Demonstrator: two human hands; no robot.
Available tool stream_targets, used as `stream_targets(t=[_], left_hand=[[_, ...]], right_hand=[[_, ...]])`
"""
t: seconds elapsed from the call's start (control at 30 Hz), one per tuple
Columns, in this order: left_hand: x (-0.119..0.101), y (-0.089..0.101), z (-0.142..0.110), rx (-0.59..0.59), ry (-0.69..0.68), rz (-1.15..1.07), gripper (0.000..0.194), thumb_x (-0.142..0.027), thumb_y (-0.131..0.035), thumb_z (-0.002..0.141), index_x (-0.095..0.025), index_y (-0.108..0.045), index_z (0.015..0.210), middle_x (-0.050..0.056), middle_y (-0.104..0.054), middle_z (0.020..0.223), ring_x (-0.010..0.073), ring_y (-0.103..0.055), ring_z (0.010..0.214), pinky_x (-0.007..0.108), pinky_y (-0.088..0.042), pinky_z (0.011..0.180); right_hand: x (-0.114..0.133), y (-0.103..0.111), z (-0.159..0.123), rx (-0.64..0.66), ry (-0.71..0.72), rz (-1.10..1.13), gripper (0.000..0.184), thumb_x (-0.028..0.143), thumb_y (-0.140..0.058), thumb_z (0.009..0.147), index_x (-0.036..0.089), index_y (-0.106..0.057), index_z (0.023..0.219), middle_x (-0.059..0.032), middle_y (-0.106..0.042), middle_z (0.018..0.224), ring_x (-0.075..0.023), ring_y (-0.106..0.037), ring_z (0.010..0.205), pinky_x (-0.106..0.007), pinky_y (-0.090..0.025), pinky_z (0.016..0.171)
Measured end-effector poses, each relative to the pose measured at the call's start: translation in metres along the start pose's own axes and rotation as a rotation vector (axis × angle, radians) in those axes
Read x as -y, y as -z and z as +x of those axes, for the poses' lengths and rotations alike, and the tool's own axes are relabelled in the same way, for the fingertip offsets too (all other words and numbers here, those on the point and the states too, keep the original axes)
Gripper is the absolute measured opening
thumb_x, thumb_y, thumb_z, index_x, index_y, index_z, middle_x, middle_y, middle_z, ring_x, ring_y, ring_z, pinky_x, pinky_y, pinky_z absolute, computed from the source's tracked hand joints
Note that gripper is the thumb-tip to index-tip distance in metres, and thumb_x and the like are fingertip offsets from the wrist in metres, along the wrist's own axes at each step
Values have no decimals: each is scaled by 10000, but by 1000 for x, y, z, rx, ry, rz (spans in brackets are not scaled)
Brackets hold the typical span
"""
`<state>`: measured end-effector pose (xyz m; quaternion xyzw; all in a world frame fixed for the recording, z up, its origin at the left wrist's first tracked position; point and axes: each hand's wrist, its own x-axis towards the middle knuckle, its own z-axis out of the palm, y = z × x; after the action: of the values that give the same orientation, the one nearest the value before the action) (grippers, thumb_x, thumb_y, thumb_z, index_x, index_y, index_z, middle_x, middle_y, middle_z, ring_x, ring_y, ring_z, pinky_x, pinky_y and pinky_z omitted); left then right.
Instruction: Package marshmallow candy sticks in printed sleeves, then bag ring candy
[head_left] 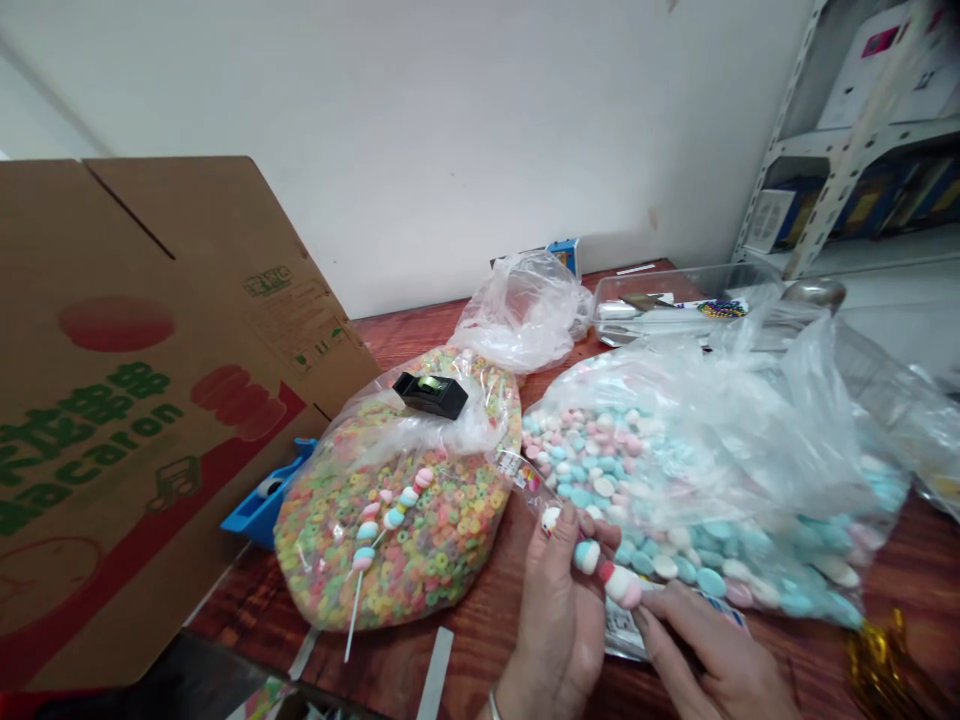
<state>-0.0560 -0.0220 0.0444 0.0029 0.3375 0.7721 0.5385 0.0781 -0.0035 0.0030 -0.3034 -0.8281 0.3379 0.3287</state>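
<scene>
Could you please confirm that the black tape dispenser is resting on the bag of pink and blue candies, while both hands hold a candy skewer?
Not quite: the head view shows the black tape dispenser on the bag of multicoloured cereal rings, not the bag of pink and blue candies. The left hand and right hand do hold a candy skewer.

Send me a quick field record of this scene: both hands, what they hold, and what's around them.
left hand: grips candy skewer
right hand: fingers touch the skewer's lower candy
nearest: bag of pastel candies
also: bag of coloured cereal rings, with second candy skewer and black tape dispenser on it
rest: cardboard box, wooden table
</scene>
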Motion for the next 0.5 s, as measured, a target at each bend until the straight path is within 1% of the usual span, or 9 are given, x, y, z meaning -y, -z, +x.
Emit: stream_targets(t=[0.07,0.1,0.17,0.2,0.23,0.27,0.33,0.4,0.5], left_hand=[[1,1,-3,52,42,26,157,-301,-673,854,-153,-622,869,26,-608,795,157,-632,788,269,-508,718],[-1,1,-3,76,49,25,187,-322,-673,854,-156,-633,929,52,-640,865,186,-647,869,293,-517,765],[-8,2,1,103,31,-5,324,-391,-671,848,-168,-631,1079,110,-661,1079,244,-625,1061,346,-514,877],[-13,3,4,99,11,-21,381,-419,-669,845,-174,-621,1132,126,-646,1165,262,-602,1125,363,-510,910],[-17,3,8,87,-12,-26,403,-423,-673,841,-179,-617,1156,128,-639,1193,265,-597,1139,367,-513,916],[-21,3,11,71,-28,-16,391,-397,-686,836,-181,-620,1155,116,-652,1158,253,-617,1101,364,-523,904],[-26,3,18,31,-48,13,329,-300,-714,824,-184,-635,1122,63,-677,985,196,-665,933,349,-543,869],[-27,1,22,-23,-56,6,261,-224,-734,804,-185,-653,1048,11,-653,846,136,-657,775,331,-555,842],[-26,-2,25,-102,-78,-58,144,-220,-732,805,-174,-655,918,3,-638,831,117,-647,747,323,-563,836]], right_hand=[[-2,-3,0,-20,-1,23,232,286,-491,960,214,-675,1081,-45,-732,934,-155,-691,801,-172,-538,746],[-3,-4,0,-18,-15,44,244,288,-491,962,212,-675,1103,-47,-740,978,-159,-700,834,-168,-539,760],[-6,-7,-2,-15,-54,85,257,298,-492,965,203,-683,1109,-44,-747,1005,-160,-711,839,-160,-542,754],[-7,-9,-3,-14,-77,97,260,303,-495,964,199,-689,1102,-42,-751,997,-158,-713,822,-158,-544,742],[-8,-10,-4,-15,-98,103,259,307,-501,961,195,-692,1095,-41,-753,988,-157,-715,808,-157,-545,731],[-8,-11,-5,-17,-112,103,257,310,-507,958,193,-694,1089,-41,-755,981,-157,-716,797,-158,-547,722],[-8,-12,-5,-21,-117,95,256,319,-515,950,191,-687,1089,-48,-755,980,-163,-719,799,-169,-553,717],[-9,-12,-5,-31,-125,77,269,334,-517,944,187,-662,1117,-56,-757,961,-170,-722,800,-182,-561,713],[-12,-12,-6,-37,-159,20,296,364,-535,932,188,-633,1150,-56,-765,919,-176,-734,772,-181,-570,660]])
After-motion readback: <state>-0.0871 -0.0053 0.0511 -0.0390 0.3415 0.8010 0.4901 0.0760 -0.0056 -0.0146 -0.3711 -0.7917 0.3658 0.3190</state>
